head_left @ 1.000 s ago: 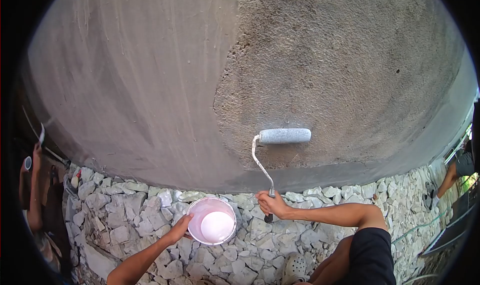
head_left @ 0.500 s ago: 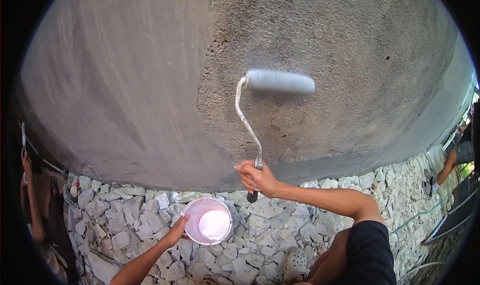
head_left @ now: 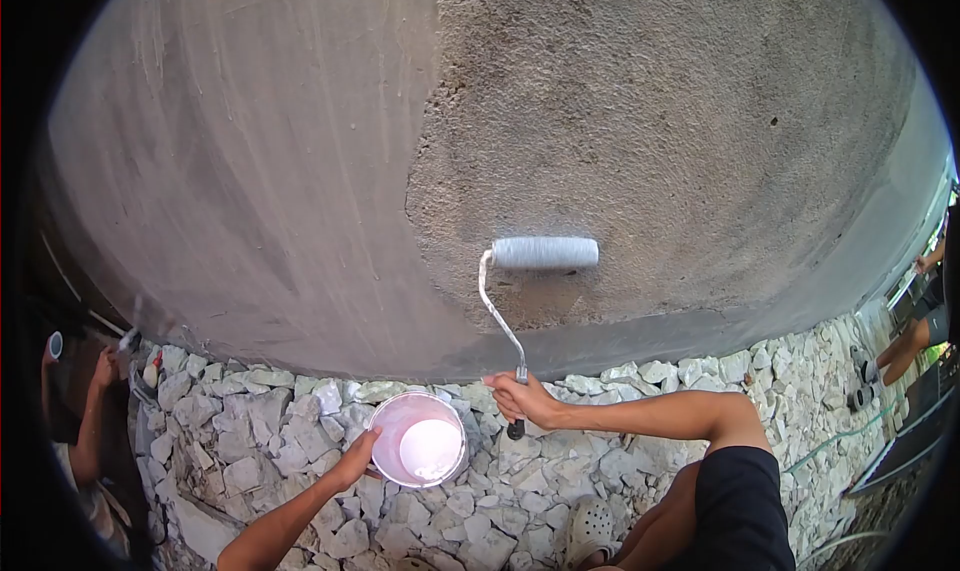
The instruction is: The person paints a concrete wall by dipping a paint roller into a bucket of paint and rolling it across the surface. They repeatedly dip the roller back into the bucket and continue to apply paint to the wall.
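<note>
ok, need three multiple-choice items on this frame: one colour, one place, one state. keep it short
1. What colour shows inside the bucket?
A. Dark blue
B. Green
C. Pale pinkish white

2. Where is the sleeve of the paint roller?
A. Dipped in the bucket
B. Against the rough wall patch, above the right hand
C. Out of view

3. What is the left hand doing?
A. Holding the bucket at its side
B. Gripping the roller handle
C. Hanging free

Answers:
1. C, since the bucket's wall and the liquid in it both look pale pinkish white.
2. B, since the sleeve lies on the rough patch and its handle runs down into the closed right hand.
3. A, since the left hand is wrapped against the bucket's near side, well apart from the roller.
</note>
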### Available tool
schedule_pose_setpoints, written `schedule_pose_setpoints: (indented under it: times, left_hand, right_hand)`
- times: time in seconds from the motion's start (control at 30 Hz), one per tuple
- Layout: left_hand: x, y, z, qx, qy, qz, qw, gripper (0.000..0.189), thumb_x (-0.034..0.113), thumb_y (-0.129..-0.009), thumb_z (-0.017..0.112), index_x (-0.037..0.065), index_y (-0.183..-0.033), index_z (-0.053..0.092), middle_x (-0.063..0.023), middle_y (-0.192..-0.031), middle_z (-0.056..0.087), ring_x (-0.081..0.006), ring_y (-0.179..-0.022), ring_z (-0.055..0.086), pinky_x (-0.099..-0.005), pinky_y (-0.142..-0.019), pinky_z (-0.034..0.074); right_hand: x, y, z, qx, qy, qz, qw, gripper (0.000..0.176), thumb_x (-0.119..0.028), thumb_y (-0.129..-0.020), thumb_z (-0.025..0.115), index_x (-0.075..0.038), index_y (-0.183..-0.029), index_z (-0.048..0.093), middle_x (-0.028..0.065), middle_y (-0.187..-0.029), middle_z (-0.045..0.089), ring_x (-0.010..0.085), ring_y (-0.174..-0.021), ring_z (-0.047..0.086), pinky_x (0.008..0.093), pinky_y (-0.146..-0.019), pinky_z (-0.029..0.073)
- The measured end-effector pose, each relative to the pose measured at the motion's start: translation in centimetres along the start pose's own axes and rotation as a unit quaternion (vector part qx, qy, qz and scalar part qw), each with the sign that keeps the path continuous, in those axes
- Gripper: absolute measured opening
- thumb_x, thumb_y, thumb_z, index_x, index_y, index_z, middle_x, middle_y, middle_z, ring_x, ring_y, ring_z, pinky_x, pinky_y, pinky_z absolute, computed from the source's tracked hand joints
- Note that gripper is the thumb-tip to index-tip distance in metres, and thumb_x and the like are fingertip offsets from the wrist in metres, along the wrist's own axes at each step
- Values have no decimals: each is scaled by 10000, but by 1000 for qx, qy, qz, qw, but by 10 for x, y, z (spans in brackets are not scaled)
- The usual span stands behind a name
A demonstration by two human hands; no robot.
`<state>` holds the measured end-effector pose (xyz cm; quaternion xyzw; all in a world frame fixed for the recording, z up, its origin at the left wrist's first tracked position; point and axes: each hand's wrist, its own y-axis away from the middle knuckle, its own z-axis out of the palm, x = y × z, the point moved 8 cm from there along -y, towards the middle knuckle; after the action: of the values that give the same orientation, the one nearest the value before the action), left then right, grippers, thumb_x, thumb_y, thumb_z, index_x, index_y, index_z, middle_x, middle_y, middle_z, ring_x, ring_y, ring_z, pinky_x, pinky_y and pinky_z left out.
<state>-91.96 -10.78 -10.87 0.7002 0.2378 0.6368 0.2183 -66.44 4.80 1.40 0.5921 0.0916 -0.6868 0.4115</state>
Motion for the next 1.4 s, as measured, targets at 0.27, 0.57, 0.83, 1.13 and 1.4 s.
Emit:
schedule_pose_setpoints:
  times: [0.27,0.57,0.83,1.13,1.4]
  left_hand:
    - [-3,1,0,8,1,-6,1000,686,586,-937,332,40,-1350,362,-131,-1155,563,-229,-932,622,-356,-644,570]
    - [-3,2,-1,1,-16,-12,1000,688,590,-938,315,47,-1357,362,-136,-1165,569,-225,-934,625,-361,-637,571]
    - [0,1,-2,19,-25,8,999,710,599,-951,279,25,-1363,357,-146,-1170,570,-227,-942,632,-352,-658,574]
    - [1,2,-2,22,-28,9,999,701,601,-956,268,28,-1345,375,-140,-1138,580,-222,-931,629,-347,-653,572]
    - [0,2,0,23,-30,3,999,733,610,-946,270,44,-1409,320,-139,-1230,542,-223,-1012,599,-352,-649,572]
  right_hand:
    - [24,-20,15,-52,5,-34,998,334,-308,-946,528,-106,-687,464,2,-569,448,117,-497,445,280,-589,415]
    - [117,-2,-3,71,-59,153,984,324,-353,-886,633,-97,-729,510,13,-653,473,129,-638,480,281,-652,424]
    - [93,-18,-7,169,75,83,979,542,-563,-832,590,-61,-649,501,40,-598,493,150,-565,460,323,-602,395]
    - [60,-20,-37,174,117,44,977,396,-341,-891,593,-117,-594,455,-5,-542,431,113,-531,384,296,-546,321]
    - [144,31,-43,96,82,234,964,262,-267,-851,600,-15,-799,556,16,-616,465,130,-537,431,289,-519,363]
